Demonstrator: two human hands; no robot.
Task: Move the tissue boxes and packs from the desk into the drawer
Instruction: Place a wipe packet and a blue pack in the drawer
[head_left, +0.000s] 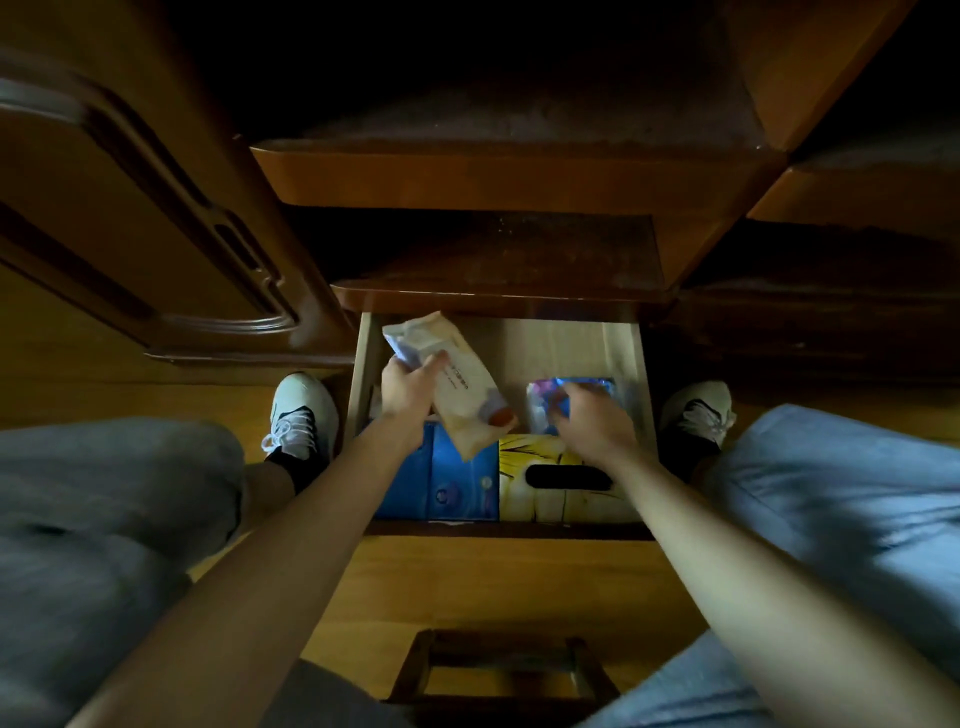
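The drawer (636, 364) is pulled out below the desk, between my feet. Inside at the front lie a blue tissue pack (457, 480) on the left and a yellow tissue box (566, 499) with a dark oval slot on the right. My left hand (408, 387) grips a beige soft tissue pack (462, 389), held tilted above the drawer's left half. My right hand (592, 421) rests on a small blue-purple tissue pack (566, 397) in the drawer's right rear part, fingers curled over it.
Two wooden desk shelves (498, 171) overhang the drawer. A cabinet door (135, 218) stands at the left. My knees in jeans and white shoes (301, 415) flank the drawer. A wooden stool (498, 670) is beneath me on the wooden floor.
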